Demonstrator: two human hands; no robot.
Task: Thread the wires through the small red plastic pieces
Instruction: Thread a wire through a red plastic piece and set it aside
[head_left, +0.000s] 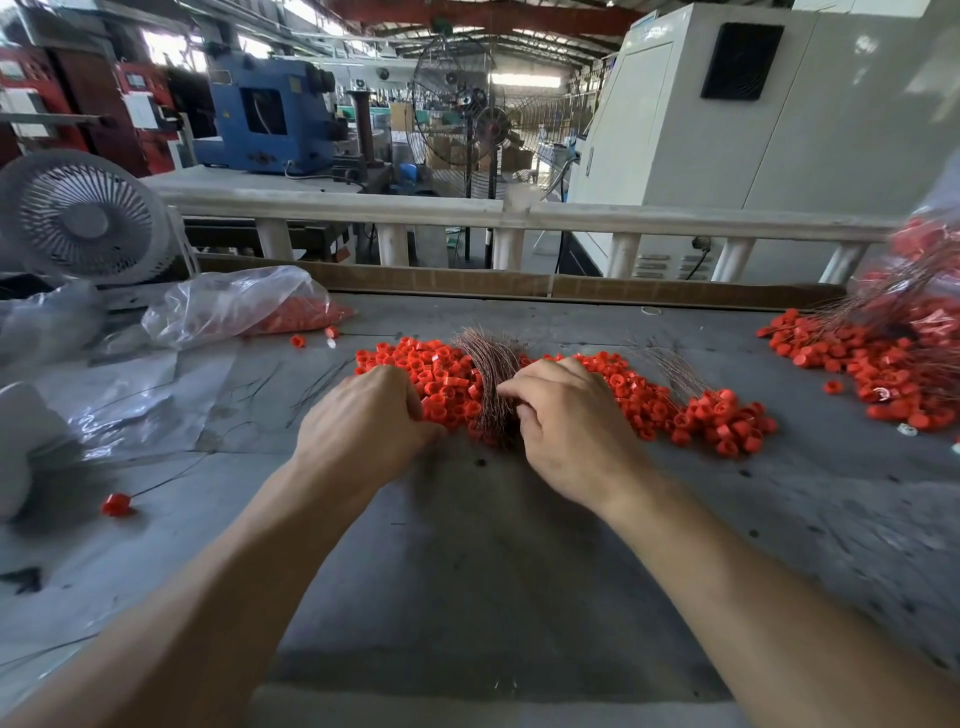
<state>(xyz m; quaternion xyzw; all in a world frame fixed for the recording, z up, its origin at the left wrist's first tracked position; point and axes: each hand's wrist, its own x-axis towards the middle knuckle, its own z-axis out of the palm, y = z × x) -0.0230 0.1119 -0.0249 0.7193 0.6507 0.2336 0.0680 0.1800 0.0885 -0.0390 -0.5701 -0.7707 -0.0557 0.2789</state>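
Both your hands are down on the grey bench (467, 561), right at the near edge of the big spill of red plastic pieces (441, 374). Your left hand (363, 421) sits knuckles up with the fingers curled under, their tips buried among the red pieces; whether they have one pinched I cannot tell, because the back of the hand covers them. Your right hand (566, 421) is just beside it, fingers bent, forefinger and thumb closing on the lower part of the bundle of thin coppery wires (493, 374). That bundle stands between your two hands, fanning up and away from you over the heap.

Just right of your right hand, a smaller group of threaded pieces (722, 415) lies with fine wires trailing out behind. Further right, well apart, a second red heap (872, 369) spreads below a clear bag (924, 270) stuffed with more red pieces and wire ends.

Off to your left, a crumpled plastic bag (234, 306) holds another batch of red pieces, and a couple of strays lie near its mouth. One lone red piece (117, 504) with a wire through it rests on the bench near your left forearm. A white desk fan (78, 218) stands at the far left corner, and a low cardboard strip (441, 280) runs along the back edge of the bench.
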